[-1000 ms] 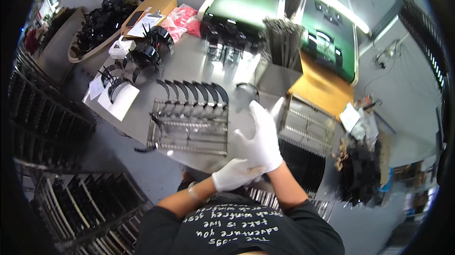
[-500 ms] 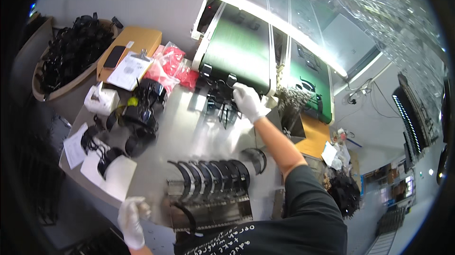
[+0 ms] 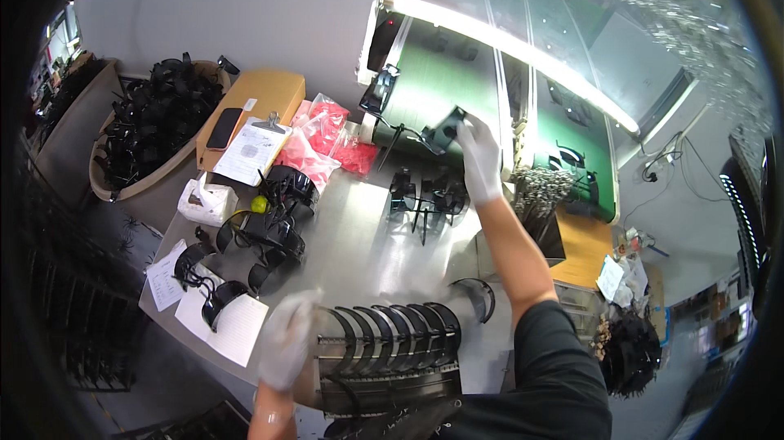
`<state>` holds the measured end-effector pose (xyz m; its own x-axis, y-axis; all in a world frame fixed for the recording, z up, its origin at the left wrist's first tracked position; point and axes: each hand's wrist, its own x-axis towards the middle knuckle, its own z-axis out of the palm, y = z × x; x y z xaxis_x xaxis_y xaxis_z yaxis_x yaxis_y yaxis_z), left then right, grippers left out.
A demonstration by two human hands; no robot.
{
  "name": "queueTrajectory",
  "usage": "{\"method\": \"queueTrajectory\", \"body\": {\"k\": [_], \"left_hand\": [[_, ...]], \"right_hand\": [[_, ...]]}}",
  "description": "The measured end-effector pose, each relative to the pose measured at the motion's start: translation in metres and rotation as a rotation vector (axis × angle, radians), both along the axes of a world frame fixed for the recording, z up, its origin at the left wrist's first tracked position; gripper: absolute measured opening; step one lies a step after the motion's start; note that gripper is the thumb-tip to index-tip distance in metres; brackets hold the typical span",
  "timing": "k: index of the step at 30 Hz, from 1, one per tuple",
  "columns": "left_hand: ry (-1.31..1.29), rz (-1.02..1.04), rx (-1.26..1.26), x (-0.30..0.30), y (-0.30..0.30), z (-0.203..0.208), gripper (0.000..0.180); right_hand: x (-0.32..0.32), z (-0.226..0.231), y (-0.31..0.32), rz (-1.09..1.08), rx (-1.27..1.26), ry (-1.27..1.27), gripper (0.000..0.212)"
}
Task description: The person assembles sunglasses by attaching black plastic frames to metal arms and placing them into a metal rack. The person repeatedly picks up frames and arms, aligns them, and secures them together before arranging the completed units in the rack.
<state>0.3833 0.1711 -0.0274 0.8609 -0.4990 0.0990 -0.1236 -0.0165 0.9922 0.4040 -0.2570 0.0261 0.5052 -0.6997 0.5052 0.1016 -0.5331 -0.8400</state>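
My right hand (image 3: pixel 483 154), in a white glove, is raised at the front end of a green conveyor belt (image 3: pixel 449 84). Its fingers grip one end of a branched black moulded piece (image 3: pixel 443 131) with dark, curved lens-like ends; the other end reaches left over the belt's corner. Below it, a similar black piece (image 3: pixel 425 197) rests on the metal table (image 3: pixel 359 232). My left hand (image 3: pixel 286 342), also gloved, is smeared by motion beside a rack of curved dark lens-like pieces (image 3: pixel 392 338), and its fingers are unclear.
More dark curved pieces (image 3: pixel 282 232) lie at the left, near a tissue pack (image 3: pixel 207 200) and white papers (image 3: pixel 233 326). Behind are a clipboard (image 3: pixel 253 151), a phone (image 3: pixel 224 129), red plastic bags (image 3: pixel 331 134) and a full tub (image 3: pixel 102 162). A lit tube (image 3: pixel 506 40) crosses above the belt.
My right hand has risen with the branched black piece, lifting it off the belt's end. My left hand has moved up and inward, next to the rack. The whole view has shifted slightly.
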Motion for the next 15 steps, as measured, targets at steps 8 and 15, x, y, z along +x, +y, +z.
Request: {"method": "queueTrajectory", "body": {"k": [8,15], "left_hand": [[0.003,-0.354,-0.400,-0.039,-0.142,0.091,0.008],[-0.512,-0.727,-0.384,-0.102,-0.124,0.177,0.005]], "right_hand": [[-0.237,0.046,0.221,0.294,-0.889,-0.063,0.035],[-0.344,-0.125,0.263,0.618,-0.355,0.700,0.053]]}}
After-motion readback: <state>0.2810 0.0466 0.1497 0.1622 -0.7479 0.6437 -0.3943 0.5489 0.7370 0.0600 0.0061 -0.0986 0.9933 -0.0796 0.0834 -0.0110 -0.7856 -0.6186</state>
